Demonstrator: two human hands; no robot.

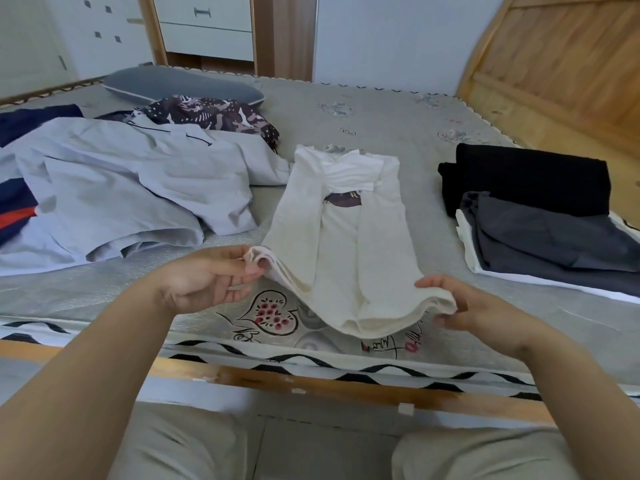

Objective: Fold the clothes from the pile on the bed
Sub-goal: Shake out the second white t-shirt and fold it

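A white shirt [343, 244] lies lengthwise in the middle of the bed, its sides folded inward so a dark print shows at the chest. My left hand [207, 278] pinches the shirt's near left hem corner and lifts it off the mattress. My right hand [464, 306] pinches the near right hem corner, also raised. The unfolded pile lies to the left: a light blue garment [114, 188], a dark patterned one [214, 116] behind it, and a navy piece with a red stripe [17, 209] at the far left.
Folded clothes are stacked at the right: a black item [526, 178] on a dark grey one [554, 240] over a white one. A grey pillow [180, 84] lies at the back. The wooden headboard [561, 64] stands at the right, and the wooden bed rail [311, 382] runs in front of my knees.
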